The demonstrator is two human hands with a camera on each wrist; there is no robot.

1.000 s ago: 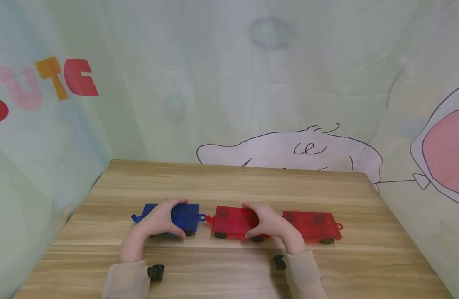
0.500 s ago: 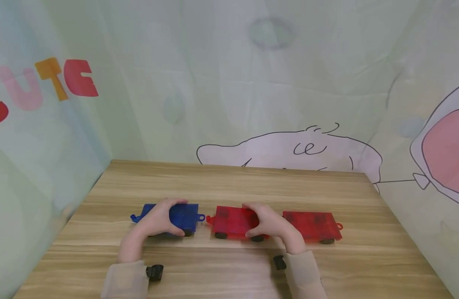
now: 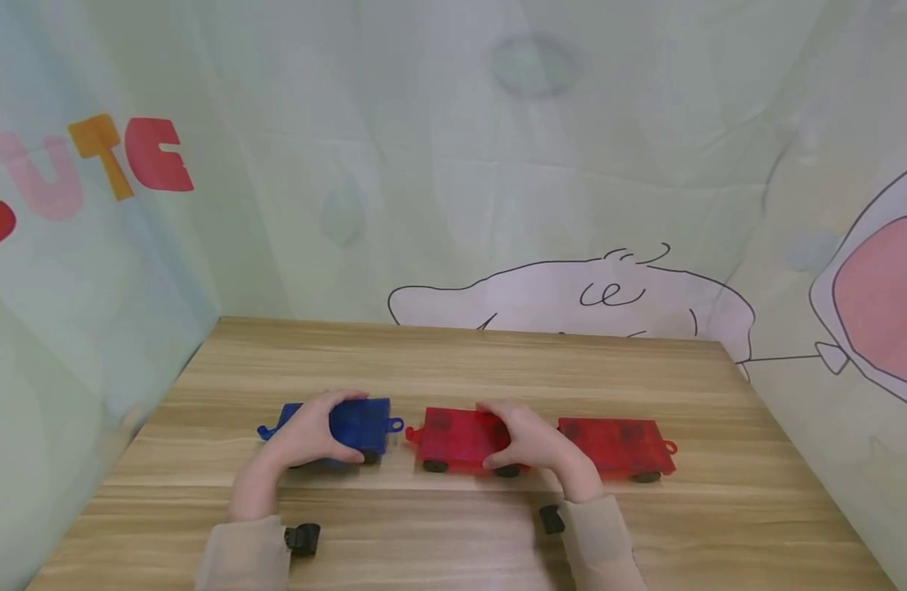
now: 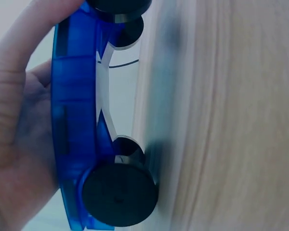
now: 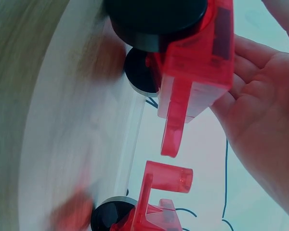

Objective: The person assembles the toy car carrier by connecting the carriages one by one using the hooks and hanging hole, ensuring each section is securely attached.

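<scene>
A blue translucent toy train car [image 3: 360, 425] is gripped across its sides by my left hand [image 3: 305, 435]. Its right end, with a ring [image 3: 395, 424], is tipped slightly up off the table. My right hand [image 3: 530, 439] holds a red translucent toy train car [image 3: 453, 439] in the middle of the row, thumb on the near side. The red car's left-hand hook [image 3: 412, 435] is a small gap away from the blue ring. In the right wrist view the held red car's ring tab [image 5: 173, 137] is near the upright hook [image 5: 171, 177] of another red car.
That second red train car [image 3: 616, 445] stands to the right, partly behind my right forearm. All three are in a row on the wooden table [image 3: 453, 533]. A printed cloth [image 3: 438, 180] hangs behind and at both sides.
My left hand has shifted slightly left with the blue car and raised its right end, widening the gap to the red hook. The right hand and red cars have hardly moved.
</scene>
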